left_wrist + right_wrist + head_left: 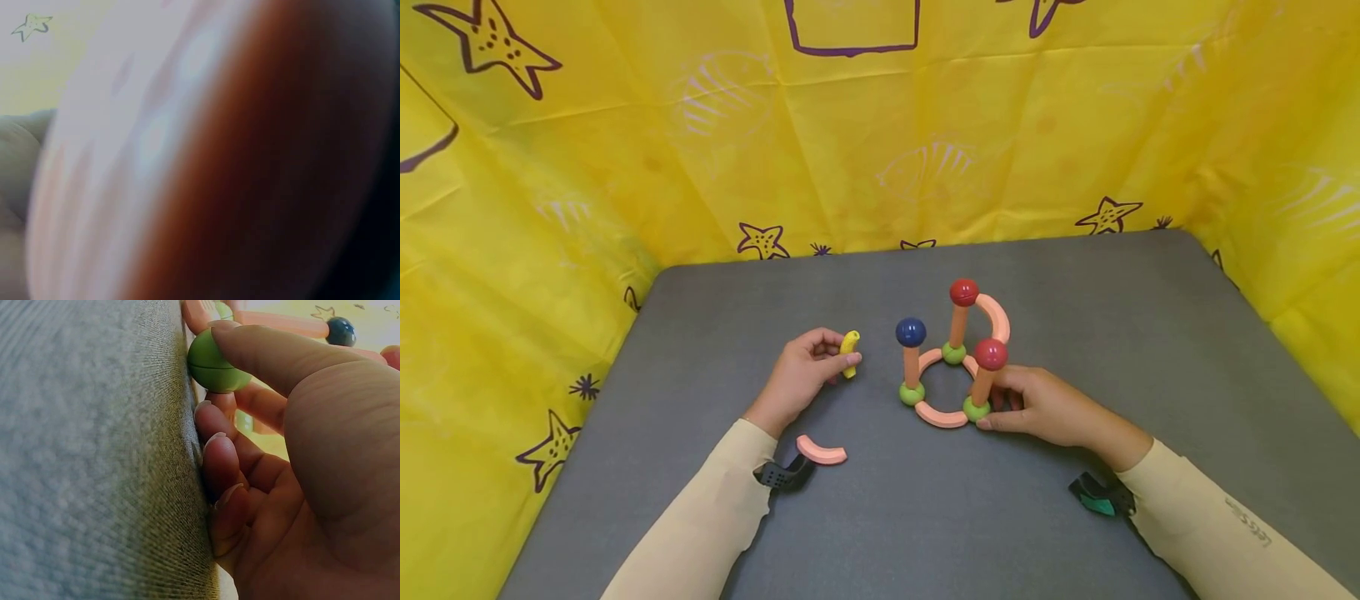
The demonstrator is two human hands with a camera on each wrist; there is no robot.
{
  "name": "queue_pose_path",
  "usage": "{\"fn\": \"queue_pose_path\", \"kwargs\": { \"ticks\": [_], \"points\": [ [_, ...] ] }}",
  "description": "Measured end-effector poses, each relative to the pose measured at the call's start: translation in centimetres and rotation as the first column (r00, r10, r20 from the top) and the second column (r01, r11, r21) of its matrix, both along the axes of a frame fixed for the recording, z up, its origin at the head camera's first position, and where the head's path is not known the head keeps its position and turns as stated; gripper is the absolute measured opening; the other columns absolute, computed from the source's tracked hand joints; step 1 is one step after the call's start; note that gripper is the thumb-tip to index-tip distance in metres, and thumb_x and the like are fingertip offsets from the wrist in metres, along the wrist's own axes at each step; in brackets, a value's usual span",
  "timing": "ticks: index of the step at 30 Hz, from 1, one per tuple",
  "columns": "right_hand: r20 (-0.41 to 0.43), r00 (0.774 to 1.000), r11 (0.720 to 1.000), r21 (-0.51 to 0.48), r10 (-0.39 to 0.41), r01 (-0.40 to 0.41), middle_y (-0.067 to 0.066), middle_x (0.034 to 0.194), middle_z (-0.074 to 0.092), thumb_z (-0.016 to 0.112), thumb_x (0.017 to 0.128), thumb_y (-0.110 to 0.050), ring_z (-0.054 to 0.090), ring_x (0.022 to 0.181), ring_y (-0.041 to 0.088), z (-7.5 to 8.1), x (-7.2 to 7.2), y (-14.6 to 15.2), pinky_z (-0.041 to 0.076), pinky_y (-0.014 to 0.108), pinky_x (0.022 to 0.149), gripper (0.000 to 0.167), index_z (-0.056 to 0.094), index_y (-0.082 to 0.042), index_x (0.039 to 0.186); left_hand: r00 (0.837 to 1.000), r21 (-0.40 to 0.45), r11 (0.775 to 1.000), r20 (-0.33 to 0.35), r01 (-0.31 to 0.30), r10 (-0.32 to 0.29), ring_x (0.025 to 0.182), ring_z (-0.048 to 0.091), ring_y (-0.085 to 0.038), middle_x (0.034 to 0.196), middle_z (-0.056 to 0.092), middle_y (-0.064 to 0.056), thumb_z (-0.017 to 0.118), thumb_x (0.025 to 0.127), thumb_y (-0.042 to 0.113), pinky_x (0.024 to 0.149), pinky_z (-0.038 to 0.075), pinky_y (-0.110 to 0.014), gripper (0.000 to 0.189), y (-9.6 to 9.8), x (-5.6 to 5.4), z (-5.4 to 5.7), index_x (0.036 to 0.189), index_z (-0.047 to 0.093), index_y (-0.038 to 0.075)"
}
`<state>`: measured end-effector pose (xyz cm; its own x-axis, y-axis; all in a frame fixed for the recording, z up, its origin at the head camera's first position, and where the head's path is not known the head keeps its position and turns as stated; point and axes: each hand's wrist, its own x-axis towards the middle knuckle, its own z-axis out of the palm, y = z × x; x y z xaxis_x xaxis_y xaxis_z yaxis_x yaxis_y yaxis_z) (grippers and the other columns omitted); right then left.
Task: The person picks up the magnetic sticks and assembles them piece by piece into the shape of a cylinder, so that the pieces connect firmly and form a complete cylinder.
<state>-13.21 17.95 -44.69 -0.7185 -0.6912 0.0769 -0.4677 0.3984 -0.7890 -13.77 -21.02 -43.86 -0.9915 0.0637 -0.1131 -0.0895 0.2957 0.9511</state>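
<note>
My left hand pinches a short curved yellow rod between thumb and fingers, just over the table left of a built toy frame. That frame has a ring of curved pink rods joined by green balls, with orange posts rising from them. A blue ball and two red balls top the posts, and a curved pink rod arches between the red ones. With my right hand I grip the near-right green ball. A blurred pinkish surface fills most of the left wrist view.
A loose curved pink rod lies on the grey table beside my left wrist strap. Yellow cloth printed with starfish and fish hangs behind the table and along its sides.
</note>
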Motion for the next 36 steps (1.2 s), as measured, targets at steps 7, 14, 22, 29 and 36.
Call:
{"fn": "queue_pose_path", "kwargs": {
  "ticks": [7,14,22,29,36],
  "points": [
    [-0.015,1.0,1.0,-0.016,0.002,-0.002,-0.011,0.087,0.061,0.089,0.096,-0.032,0.058,0.071,0.012,-0.3,0.1,0.1,0.05,0.03,0.065,0.022,0.072,-0.026,0.11,0.998,0.069,0.997,0.069,-0.018,0.013,0.084,0.065,-0.027,0.104,0.072,-0.017,0.089,0.096,0.024,0.069,0.058,-0.03,0.035,0.6,0.1,0.7,0.12,0.075,0.002],
    [-0.008,1.0,1.0,-0.013,-0.002,0.002,-0.01,0.088,0.062,0.088,0.096,-0.033,0.058,0.072,0.013,-0.4,0.1,0.1,0.05,0.03,0.065,0.023,0.072,-0.027,0.112,0.989,0.168,0.985,0.15,-0.038,0.012,0.095,0.075,-0.031,0.112,0.075,-0.022,0.083,0.101,0.027,0.082,0.063,-0.036,0.04,0.7,0.3,2.6,0.125,0.072,-0.004],
    [-0.002,1.0,1.0,-0.005,-0.007,0.007,-0.009,0.088,0.062,0.089,0.096,-0.031,0.058,0.071,0.013,-0.2,0.2,0.0,0.05,0.03,0.065,0.023,0.072,-0.025,0.111,0.991,0.208,0.978,0.132,0.007,-0.035,0.113,0.073,-0.04,0.123,0.074,-0.026,0.077,0.105,0.019,0.09,0.061,-0.039,0.038,1.1,-0.6,6.1,0.13,0.07,-0.008],
    [-0.003,1.0,1.0,0.003,-0.007,0.007,-0.009,0.09,0.062,0.089,0.096,-0.031,0.057,0.073,0.013,-0.1,0.2,0.0,0.05,0.03,0.065,0.023,0.073,-0.025,0.111,0.993,0.167,0.985,0.102,0.048,-0.066,0.105,0.073,-0.04,0.123,0.073,-0.027,0.083,0.101,0.026,0.098,0.058,-0.053,0.036,2.3,-2.1,8.7,0.123,0.073,-0.002],
    [-0.007,1.0,1.0,0.007,-0.005,0.005,-0.01,0.091,0.062,0.089,0.096,-0.034,0.058,0.074,0.013,-0.2,0.0,0.1,0.05,0.03,0.066,0.023,0.074,-0.027,0.112,0.991,0.13,0.989,0.102,0.073,-0.087,0.098,0.072,-0.038,0.112,0.076,-0.021,0.081,0.103,0.028,0.087,0.062,-0.044,0.031,4.4,-3.7,9.8,0.118,0.077,0.001]
  ]
}}
